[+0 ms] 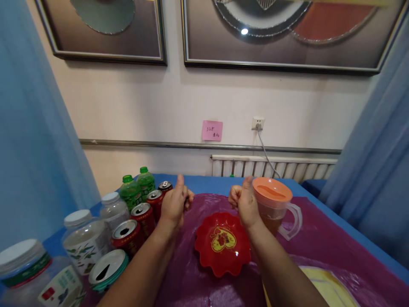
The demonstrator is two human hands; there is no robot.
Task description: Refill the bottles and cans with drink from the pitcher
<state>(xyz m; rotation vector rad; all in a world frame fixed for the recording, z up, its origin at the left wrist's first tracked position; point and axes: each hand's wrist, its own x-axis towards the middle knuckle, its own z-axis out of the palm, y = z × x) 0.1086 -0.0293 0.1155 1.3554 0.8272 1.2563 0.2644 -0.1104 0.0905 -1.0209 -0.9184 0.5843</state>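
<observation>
Head view: my left hand [175, 204] and right hand [245, 202], fingers [234, 195] folded in, thumbs up, apparently grip nothing; red dish [223, 245] sits on purple sheet [188, 273] between them, nearer me, pitcher [272, 207] beside my right hand, handle [299, 218] outward, probably for grabbing, cans [141, 216] lined left, likely saving room.

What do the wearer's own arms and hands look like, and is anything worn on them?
The left hand and right hand are ungloved. No sleeve, watch or bracelet shows on the left forearm or right forearm. Some fingers are hidden, so rings can't be ruled out.
</observation>
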